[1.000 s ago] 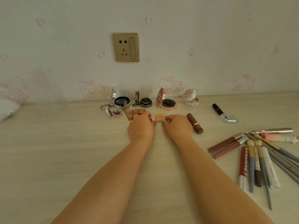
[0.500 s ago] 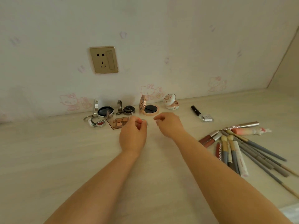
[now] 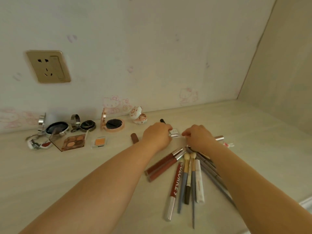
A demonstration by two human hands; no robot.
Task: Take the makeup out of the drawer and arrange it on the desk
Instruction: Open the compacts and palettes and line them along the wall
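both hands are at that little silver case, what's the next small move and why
Probably slide the small silver case left, next to the brown lipstick. The left hand grips its left end and the right hand is at its right side, while the orange single pan and eyeshadow palette already lie side by side in a row there.

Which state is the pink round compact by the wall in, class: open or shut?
Open. The pink round compact has its lid standing upright at its left edge, and the dark inside of the base lying on the desk is exposed.
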